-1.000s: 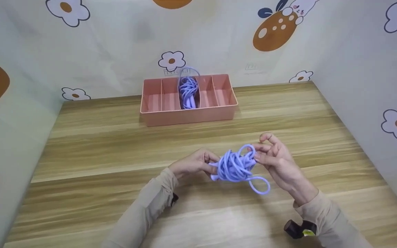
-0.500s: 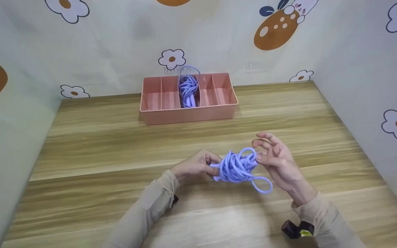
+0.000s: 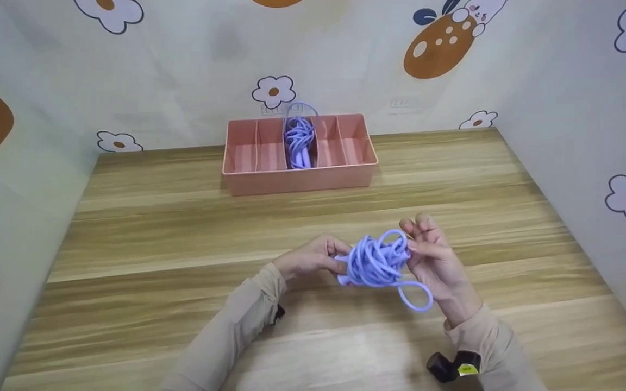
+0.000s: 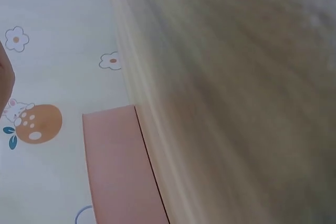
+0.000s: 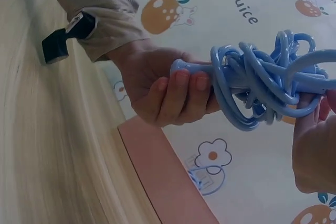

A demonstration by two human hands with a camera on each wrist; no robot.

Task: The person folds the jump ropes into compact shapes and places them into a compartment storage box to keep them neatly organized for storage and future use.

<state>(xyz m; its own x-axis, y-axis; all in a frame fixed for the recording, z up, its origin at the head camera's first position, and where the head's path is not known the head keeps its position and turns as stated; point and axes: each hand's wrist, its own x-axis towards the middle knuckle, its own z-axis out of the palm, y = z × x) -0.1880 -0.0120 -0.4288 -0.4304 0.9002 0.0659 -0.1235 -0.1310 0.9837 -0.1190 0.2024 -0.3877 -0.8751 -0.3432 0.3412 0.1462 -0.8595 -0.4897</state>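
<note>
A bundled blue-purple jump rope [image 3: 375,263] is held up over the table between both hands, its cord wound in a tangle around its handles. My left hand [image 3: 313,257] grips the handle ends on the left side; the right wrist view shows its fingers curled around a handle [image 5: 191,68]. At the bundle's other end, my right hand [image 3: 439,267] pinches with thumb and fingertips, partly hidden behind the cord. One loop of cord hangs loose below. A thin yellowish line shows by the right fingertips, too small to identify.
At the back of the wooden table [image 3: 155,217] stands a pink divided box [image 3: 302,181]. Another wound jump rope [image 3: 300,138] lies in its middle compartment, a loop rising above the rim. Patterned walls [image 3: 182,70] enclose the table's back and sides.
My right wrist has shifted slightly left, and its raised fingers have curled in closer to the rope. The left hand keeps its grip, moving slightly right with the bundle.
</note>
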